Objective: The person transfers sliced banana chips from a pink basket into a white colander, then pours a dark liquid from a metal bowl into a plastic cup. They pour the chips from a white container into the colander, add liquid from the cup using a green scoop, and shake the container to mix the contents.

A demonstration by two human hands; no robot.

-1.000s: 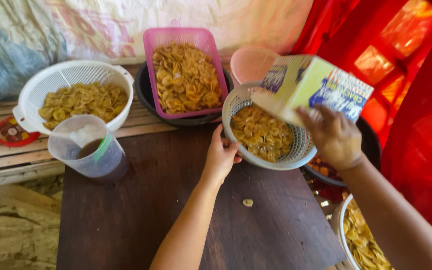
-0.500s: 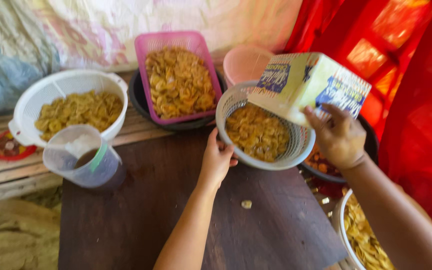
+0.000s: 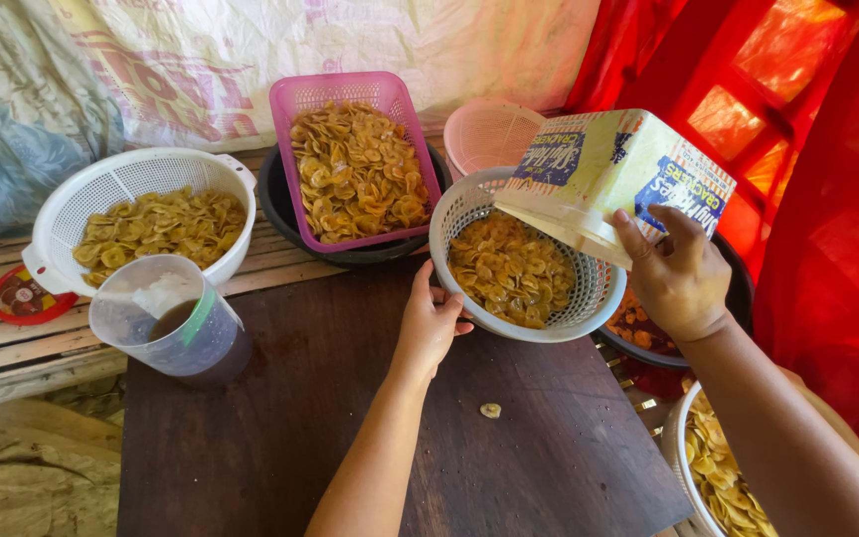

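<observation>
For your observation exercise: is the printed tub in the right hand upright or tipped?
Tipped. The right hand holds the printed tub on its side, open mouth slanting down over the white basket of chips.

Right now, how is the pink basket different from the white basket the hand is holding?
The pink basket is rectangular; the white basket is round. The pink basket sits in a black bowl, touched by no hand; the white basket rests on the dark table with the left hand on its rim and a tin, held by the right hand, tipped over it. Both hold yellow chips.
</observation>
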